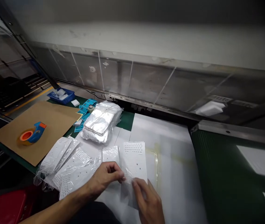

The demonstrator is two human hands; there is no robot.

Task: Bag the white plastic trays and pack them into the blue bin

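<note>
My left hand (106, 179) is closed in a pinch on the edge of a clear plastic bag (128, 175). Beside it, my right hand (147, 199) grips a white card (134, 158) with rows of slits and small holes, its thumb at the bag's edge. Whether the card is inside the bag or behind it, I cannot tell. Just left lies another slotted card in clear plastic (110, 152). More bagged white cards (76, 168) fan out across the table beyond my left forearm. Behind them sits a thick stack of clear plastic bags (103, 119).
A blue tape dispenser (36, 133) with an orange core rests on brown cardboard (55, 116). Behind are a blue tray (62, 95) and blue printed cards (84, 110). White sheeting (176, 174) covers the table at right, next to a green conveyor belt (223, 174) carrying white sheets.
</note>
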